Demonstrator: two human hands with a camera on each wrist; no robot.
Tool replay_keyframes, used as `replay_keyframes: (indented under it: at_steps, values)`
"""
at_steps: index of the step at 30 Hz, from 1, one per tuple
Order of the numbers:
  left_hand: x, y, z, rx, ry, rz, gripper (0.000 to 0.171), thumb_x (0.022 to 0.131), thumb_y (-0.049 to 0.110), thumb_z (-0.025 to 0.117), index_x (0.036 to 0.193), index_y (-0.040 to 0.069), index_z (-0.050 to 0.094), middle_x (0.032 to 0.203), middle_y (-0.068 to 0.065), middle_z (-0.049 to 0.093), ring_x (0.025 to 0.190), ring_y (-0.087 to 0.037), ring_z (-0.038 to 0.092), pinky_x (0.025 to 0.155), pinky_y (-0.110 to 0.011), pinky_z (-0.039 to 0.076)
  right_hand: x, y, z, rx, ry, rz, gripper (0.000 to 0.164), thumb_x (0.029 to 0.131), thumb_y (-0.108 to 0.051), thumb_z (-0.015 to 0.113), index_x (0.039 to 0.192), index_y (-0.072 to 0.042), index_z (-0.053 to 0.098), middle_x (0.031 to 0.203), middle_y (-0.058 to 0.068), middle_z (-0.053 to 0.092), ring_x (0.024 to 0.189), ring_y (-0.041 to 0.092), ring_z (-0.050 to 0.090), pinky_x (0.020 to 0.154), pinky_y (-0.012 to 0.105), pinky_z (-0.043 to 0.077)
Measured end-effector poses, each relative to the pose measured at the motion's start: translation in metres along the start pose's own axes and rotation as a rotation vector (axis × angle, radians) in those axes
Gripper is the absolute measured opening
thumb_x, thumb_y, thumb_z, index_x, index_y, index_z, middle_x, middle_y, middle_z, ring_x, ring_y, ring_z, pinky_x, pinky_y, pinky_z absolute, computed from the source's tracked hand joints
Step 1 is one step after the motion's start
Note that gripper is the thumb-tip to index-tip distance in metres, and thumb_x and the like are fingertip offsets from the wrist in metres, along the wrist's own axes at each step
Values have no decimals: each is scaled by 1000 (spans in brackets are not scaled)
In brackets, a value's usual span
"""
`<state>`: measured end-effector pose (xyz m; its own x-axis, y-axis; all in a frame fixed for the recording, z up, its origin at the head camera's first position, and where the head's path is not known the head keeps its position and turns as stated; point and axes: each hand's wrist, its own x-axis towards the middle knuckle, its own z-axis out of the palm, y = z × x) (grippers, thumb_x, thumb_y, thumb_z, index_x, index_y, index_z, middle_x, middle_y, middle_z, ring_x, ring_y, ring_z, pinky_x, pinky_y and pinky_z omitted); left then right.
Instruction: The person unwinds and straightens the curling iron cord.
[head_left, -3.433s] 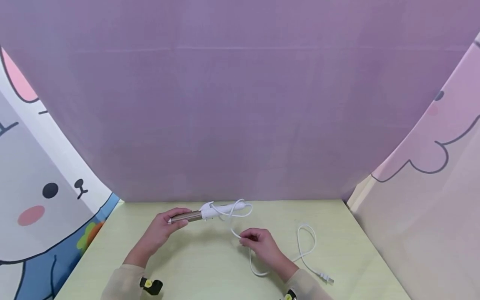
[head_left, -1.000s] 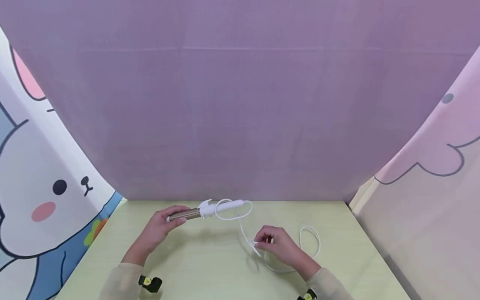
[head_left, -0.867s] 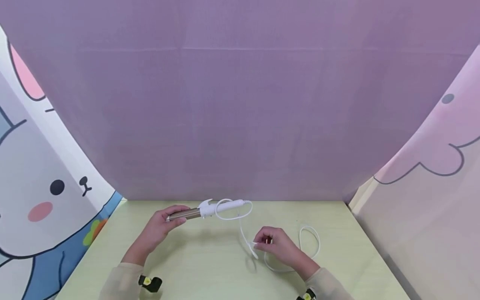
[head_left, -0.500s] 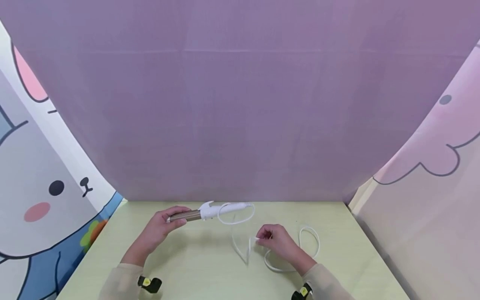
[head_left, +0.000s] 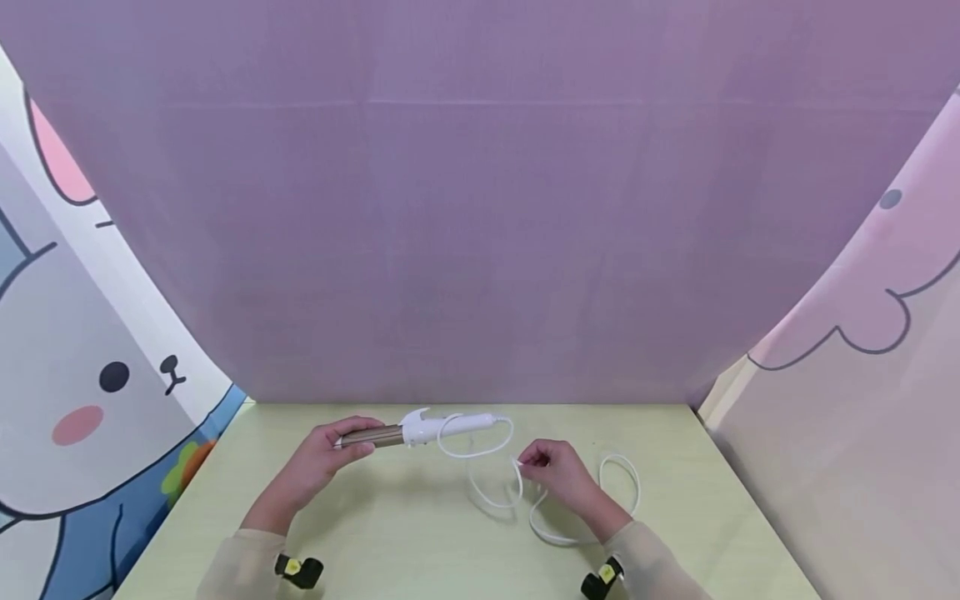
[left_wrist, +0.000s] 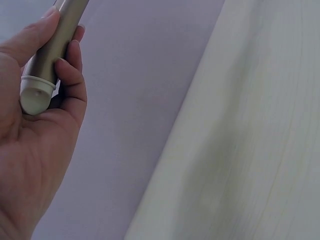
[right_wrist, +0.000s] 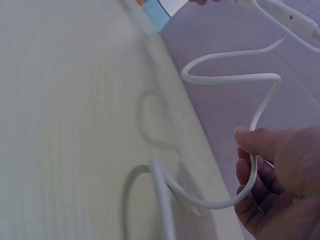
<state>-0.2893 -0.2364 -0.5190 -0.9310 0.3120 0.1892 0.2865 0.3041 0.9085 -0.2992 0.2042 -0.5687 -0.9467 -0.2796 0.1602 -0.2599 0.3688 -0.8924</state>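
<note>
A curling iron (head_left: 450,425) with a white handle and a gold-brown barrel is held above the table, nearly level. My left hand (head_left: 322,458) grips its barrel end; in the left wrist view the thumb and fingers wrap the barrel (left_wrist: 55,47) near its pale end cap (left_wrist: 36,95). From the handle's right end runs a white cord (head_left: 495,505), looped once around the handle and hanging slack below. My right hand (head_left: 562,477) pinches that cord between thumb and fingers, as the right wrist view also shows, where the cord (right_wrist: 227,79) bends in a wide curve.
More cord (head_left: 636,479) lies in a loop on the pale wooden table (head_left: 420,550), right of and behind my right hand. A purple cloth (head_left: 480,250) hangs at the table's far edge. Cartoon-printed cloth (head_left: 112,350) stands to the left, pink and white cloth (head_left: 862,400) to the right.
My right hand has moved right and a little away from me with the cord, dropping out of the plug's earlier view. The hanging cord swings into a rounder loop. My left hand stays nearly still.
</note>
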Motion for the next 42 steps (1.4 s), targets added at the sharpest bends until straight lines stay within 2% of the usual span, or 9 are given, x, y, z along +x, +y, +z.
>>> replay_keyframes:
  at_steps: [10,18,24,26,29,33,36,39,42]
  values:
    - [-1,-2,0,5,3,12,34,105,17,79,138,11,75,129,-11,75,111,-18,66,95,-29,50,-5,-8,-5,38,-15,-6,10,94,-4,86,97,-1,78,85,4,70,78,12,60,70,22,49]
    - [-1,-1,0,-1,11,18,34,104,16,79,137,10,75,130,-12,75,111,-17,66,95,-28,50,-5,-2,-8,67,-61,-36,19,98,-5,83,110,7,76,99,7,77,92,10,69,86,24,57]
    - [0,-1,-1,-3,9,28,34,105,15,78,138,10,75,131,-11,75,111,-16,66,94,-28,50,-6,1,-15,65,-68,-71,22,98,8,73,120,7,75,117,26,76,108,33,75,94,30,60]
    - [1,-1,-1,-5,9,28,34,105,15,78,138,9,75,130,-11,75,111,-16,66,94,-28,50,-7,0,-17,64,-35,-75,30,96,15,67,125,9,73,121,28,75,113,41,74,98,36,60]
    - [1,-1,-1,-7,9,27,34,105,15,78,138,9,75,131,-12,75,110,-16,66,93,-28,50,-6,0,-20,76,95,-54,35,95,19,62,126,7,73,118,23,76,113,39,73,100,41,60]
    - [2,0,0,-2,6,29,33,105,15,78,137,10,75,131,-12,75,111,-17,66,94,-29,50,-6,-2,-22,115,326,-17,34,96,20,55,121,6,73,114,21,76,107,33,72,90,31,58]
    - [1,1,0,8,3,27,33,105,16,78,137,11,75,131,-11,75,111,-18,66,94,-29,50,-8,-5,-23,104,450,-42,31,97,18,53,118,4,73,114,21,75,105,30,71,85,22,52]
    - [1,1,0,12,-1,22,33,105,16,78,137,11,75,130,-11,75,110,-18,66,94,-29,50,-8,-8,-21,53,471,-134,25,99,16,60,114,1,74,111,17,76,101,22,70,86,23,52]
    - [-1,2,-1,8,-1,20,33,105,16,78,137,10,75,130,-12,75,111,-18,66,94,-29,50,-6,-10,-12,-25,379,-278,25,98,14,70,115,-3,75,114,12,76,103,22,70,88,34,57]
